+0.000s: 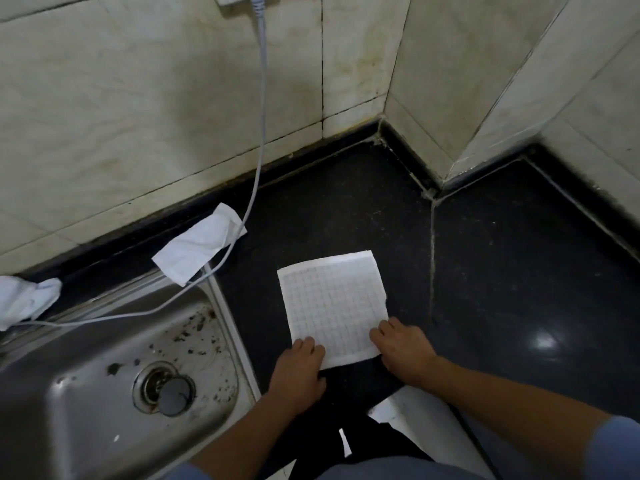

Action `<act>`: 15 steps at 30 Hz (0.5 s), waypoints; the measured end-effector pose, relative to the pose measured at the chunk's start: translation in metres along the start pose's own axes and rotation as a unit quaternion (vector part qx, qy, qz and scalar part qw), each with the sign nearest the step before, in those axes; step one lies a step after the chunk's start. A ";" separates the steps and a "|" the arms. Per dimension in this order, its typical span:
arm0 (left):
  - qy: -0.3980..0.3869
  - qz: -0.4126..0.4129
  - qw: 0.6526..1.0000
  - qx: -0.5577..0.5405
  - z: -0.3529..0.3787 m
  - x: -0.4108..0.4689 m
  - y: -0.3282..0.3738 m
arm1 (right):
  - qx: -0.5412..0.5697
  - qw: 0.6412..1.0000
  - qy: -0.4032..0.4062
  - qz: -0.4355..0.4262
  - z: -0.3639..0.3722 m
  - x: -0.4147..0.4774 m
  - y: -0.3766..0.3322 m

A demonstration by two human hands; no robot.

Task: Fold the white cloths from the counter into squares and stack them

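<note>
White gridded cloth (334, 303) lay flat on the black counter (502, 271), left hand (299, 362) and right hand (403, 346) on its near corners, fingers bent together, pinch uncertain. Both corners needed to meet the far edge evenly before creasing.

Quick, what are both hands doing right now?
Left hand: pinches the white grid-patterned square cloth, near-left corner.
Right hand: pinches its near-right corner.

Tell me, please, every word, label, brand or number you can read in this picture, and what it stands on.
None: no readable text appears anywhere in the view.
The gridded white cloth on the counter bears only a grid pattern, no letters.
The sink, the cable and the wall tiles show no label or brand.
</note>
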State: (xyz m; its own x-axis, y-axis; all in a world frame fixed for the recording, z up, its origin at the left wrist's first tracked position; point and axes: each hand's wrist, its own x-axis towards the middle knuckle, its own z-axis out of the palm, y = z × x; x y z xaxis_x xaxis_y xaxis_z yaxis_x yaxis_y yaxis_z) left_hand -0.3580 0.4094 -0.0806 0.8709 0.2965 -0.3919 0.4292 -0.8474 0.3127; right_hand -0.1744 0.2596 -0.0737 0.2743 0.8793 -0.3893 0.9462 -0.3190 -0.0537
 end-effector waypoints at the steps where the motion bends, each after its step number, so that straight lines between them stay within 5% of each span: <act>1: 0.002 0.000 1.000 0.018 0.003 0.001 0.003 | -0.002 1.000 0.003 0.005 0.000 0.004 0.001; 7: 0.017 -0.016 1.000 0.005 0.002 0.007 -0.002 | 0.022 0.998 0.059 -0.003 -0.008 0.007 0.014; 12: -0.093 -0.024 0.988 -0.120 -0.013 0.001 -0.015 | 0.118 0.987 -0.107 0.030 -0.012 -0.009 0.025; 15: -0.066 -0.048 0.975 -0.209 -0.033 0.005 -0.025 | 0.179 0.978 -0.090 0.061 -0.030 -0.007 0.036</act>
State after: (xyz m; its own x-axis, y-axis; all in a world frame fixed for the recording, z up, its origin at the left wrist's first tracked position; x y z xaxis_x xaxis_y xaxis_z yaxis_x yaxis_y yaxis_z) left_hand -0.3562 0.4465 -0.0620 0.7954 0.2824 -0.5363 0.5911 -0.5573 0.5831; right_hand -0.1367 0.2528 -0.0450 0.3157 0.7613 -0.5664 0.7789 -0.5488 -0.3036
